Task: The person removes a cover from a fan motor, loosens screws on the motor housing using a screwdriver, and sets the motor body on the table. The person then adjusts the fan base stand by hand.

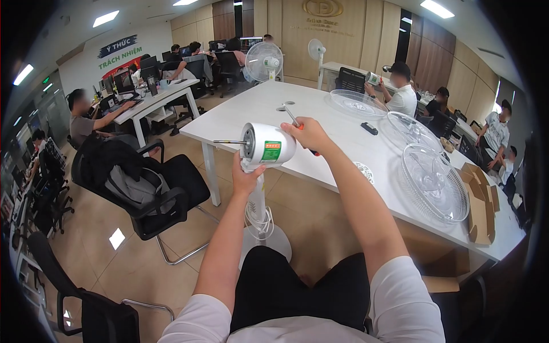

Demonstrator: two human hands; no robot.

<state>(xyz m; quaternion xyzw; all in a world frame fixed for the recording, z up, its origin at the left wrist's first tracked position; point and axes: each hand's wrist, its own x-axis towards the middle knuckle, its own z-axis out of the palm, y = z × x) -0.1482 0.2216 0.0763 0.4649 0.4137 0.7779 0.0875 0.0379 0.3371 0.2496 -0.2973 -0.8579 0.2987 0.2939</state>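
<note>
In the head view, a white fan motor head [289, 147] with a green and orange label stands on a white pole [258, 200], its metal shaft [229, 142] pointing left. My left hand [247, 176] is closed around the underside of the motor head, near the neck. My right hand [311, 136] is closed on a screwdriver [291, 116]; its metal shank points up and away, and a red and black handle end shows below the fist. This hand is beside the rear of the motor head. A white cord [260, 220] hangs coiled on the pole above the round base [280, 244].
On the white table [246, 111] lie several wire fan guards [437, 183], a small black object [369, 128] and a cardboard box [480, 203]. A black chair [171, 177] holding a bag is left. Across the table a person [400, 91] handles another fan motor head [373, 79].
</note>
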